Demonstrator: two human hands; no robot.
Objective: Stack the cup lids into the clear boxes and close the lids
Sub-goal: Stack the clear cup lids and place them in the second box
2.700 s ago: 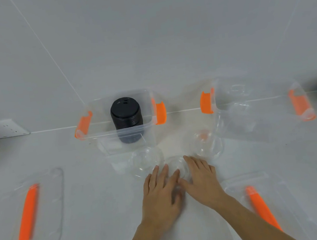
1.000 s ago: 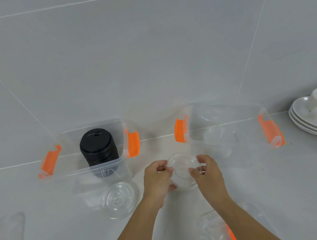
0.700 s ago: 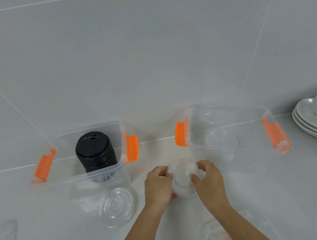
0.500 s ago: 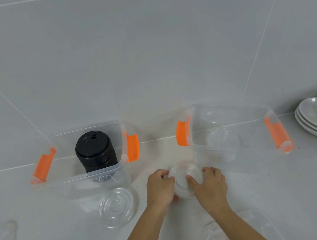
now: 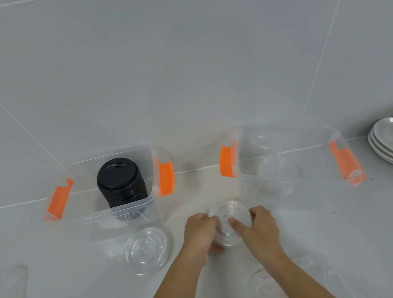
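Both hands close on one small stack of clear dome lids (image 5: 230,224) held between them — the left hand (image 5: 202,232) cups its left side with the thumb underneath, the right hand (image 5: 258,225) pinches its right side with the thumb across the top. The stack sits just off the counter, in front of the gap between the two boxes.

Judging by the layout, the job is roughly midway. Beyond and to the left of the left hand, one clear box (image 5: 110,184) with orange latches already holds a tall stack of black lids (image 5: 120,180). Beyond and to the right of the right hand, the other clear box (image 5: 290,157) holds some clear lids (image 5: 273,168), though how many is hard to tell through the plastic. Just left of the left hand a flat clear lid (image 5: 144,249) lies loose on the counter, not yet boxed. Neither box is closed — one box cover (image 5: 303,284) lies below the right forearm, another (image 5: 8,295) far to the left.

No brand, label or legible writing shows anywhere.
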